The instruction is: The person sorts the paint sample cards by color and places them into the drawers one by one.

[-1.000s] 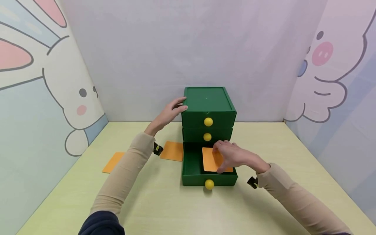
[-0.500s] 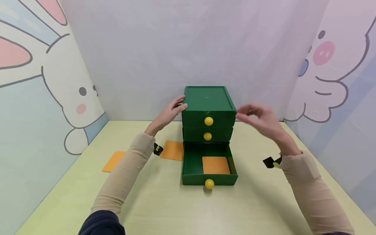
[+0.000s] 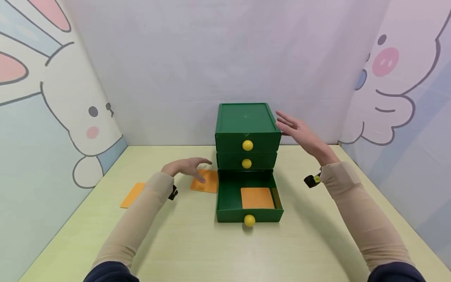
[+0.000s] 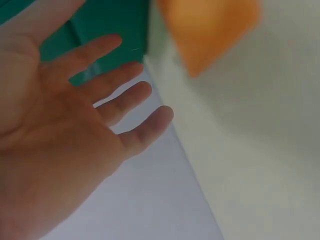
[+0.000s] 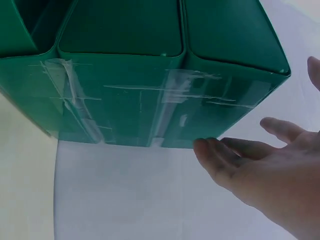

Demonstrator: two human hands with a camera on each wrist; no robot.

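Observation:
A green drawer cabinet (image 3: 246,117) with yellow knobs stands against the back wall. Its bottom drawer (image 3: 229,196) is pulled out, and an orange square card (image 3: 257,198) lies inside toward the right. Just left of the cabinet, my left hand (image 3: 186,167) hovers over a second orange card (image 3: 210,182), fingers spread and holding nothing. My right hand (image 3: 299,131) is beside the cabinet's upper right side with its fingers extended. In the right wrist view, the fingertips are close to the taped green side (image 5: 135,105).
Another orange card (image 3: 133,195) lies farther left on the pale table (image 3: 197,243), partly behind my left sleeve. Cartoon-printed panels stand on the left and right, and a plain pale curtain (image 3: 176,70) rises at the back.
My left hand has left the cabinet's upper left side and come down over the nearer table card. The right hand has let go of the drawer's card and risen to the cabinet's right side.

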